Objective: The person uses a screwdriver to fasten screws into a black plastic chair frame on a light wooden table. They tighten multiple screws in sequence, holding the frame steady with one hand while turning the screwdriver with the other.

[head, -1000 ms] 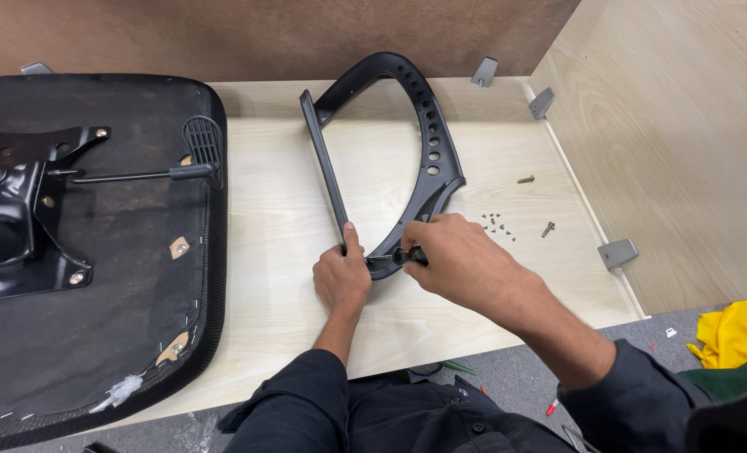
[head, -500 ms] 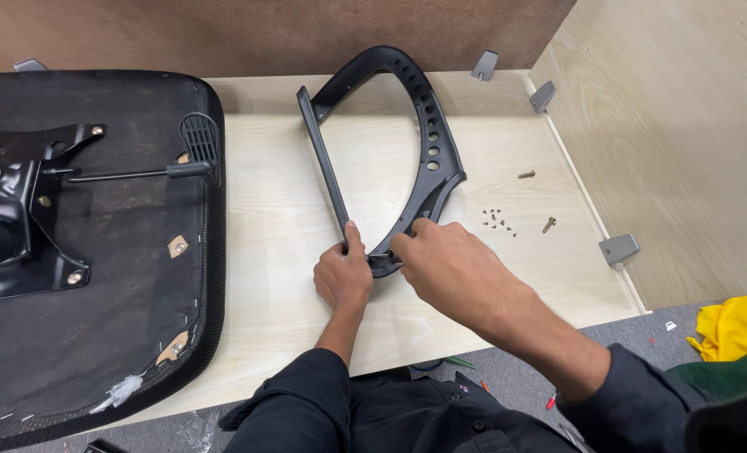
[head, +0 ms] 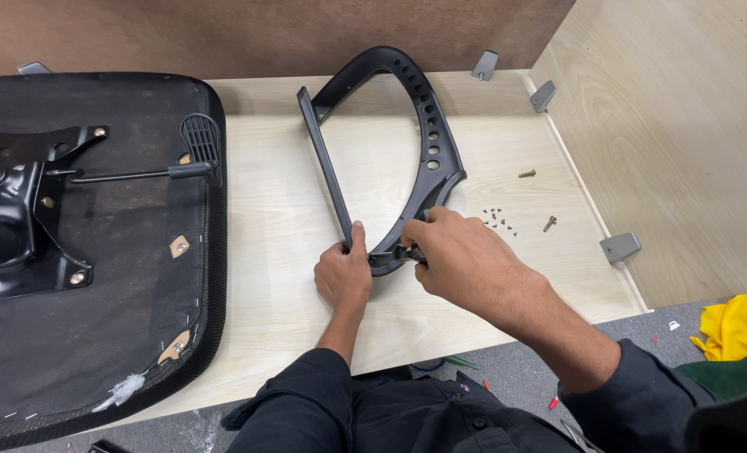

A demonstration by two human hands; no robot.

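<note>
A black plastic chair armrest frame [head: 424,126], loop-shaped with a row of holes, lies on the pale wooden tabletop [head: 256,252]. My left hand [head: 344,273] grips the near end of its straight bar. My right hand [head: 462,252] is closed around a small dark tool or fastener at the frame's near corner; what it is stays hidden by the fingers. An upturned black chair seat [head: 138,277] with a metal mechanism plate [head: 13,218] and lever [head: 138,174] lies on the left.
Two loose bolts [head: 527,174] [head: 549,223] and several tiny screws [head: 498,220] lie to the right of the frame. Grey brackets [head: 621,247] sit along the wooden side wall [head: 684,143]. Yellow cloth [head: 739,323] lies on the floor at right.
My right hand has shifted slightly left along the frame's near corner. My left hand stays on the bar, and the frame has not moved.
</note>
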